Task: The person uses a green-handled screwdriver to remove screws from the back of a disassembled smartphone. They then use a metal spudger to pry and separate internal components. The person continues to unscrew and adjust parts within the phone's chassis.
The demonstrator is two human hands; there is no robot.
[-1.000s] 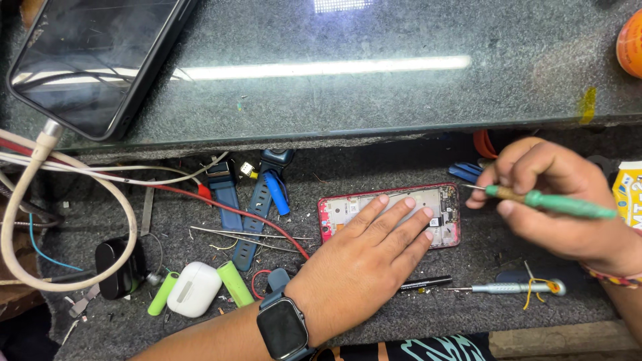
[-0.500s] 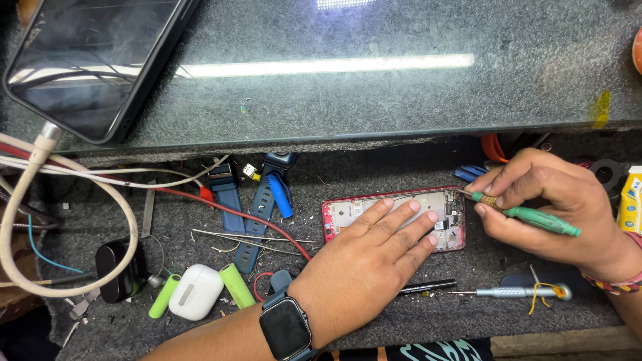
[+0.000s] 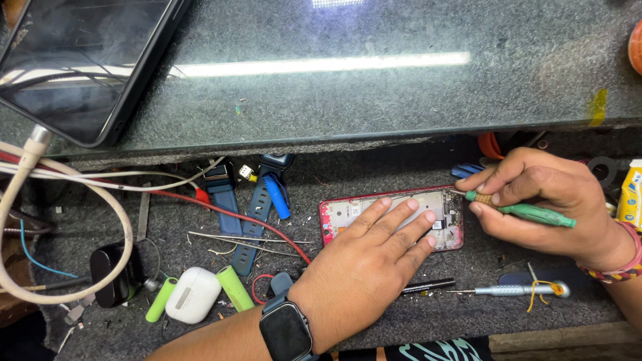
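A red-framed opened phone [image 3: 341, 212] lies flat on the dark grey work mat, its inner parts exposed. My left hand [image 3: 364, 264], with a black smartwatch on the wrist, lies flat on the phone with fingers spread, pressing it down. My right hand [image 3: 545, 204] grips a green-handled screwdriver [image 3: 535, 214]; its tip touches the phone's upper right corner.
A silver screwdriver [image 3: 515, 290] and a black pen-like tool [image 3: 428, 286] lie near the front edge. To the left are tweezers [image 3: 244, 239], blue watch straps [image 3: 261, 207], green cylinder cells [image 3: 234, 287], a white earbud case [image 3: 192, 295] and cables. A tablet [image 3: 87, 60] rests on the raised stone shelf.
My right hand has moved left and down with the green screwdriver, bringing its tip onto the phone's upper right corner. My left hand has stayed flat on the phone.
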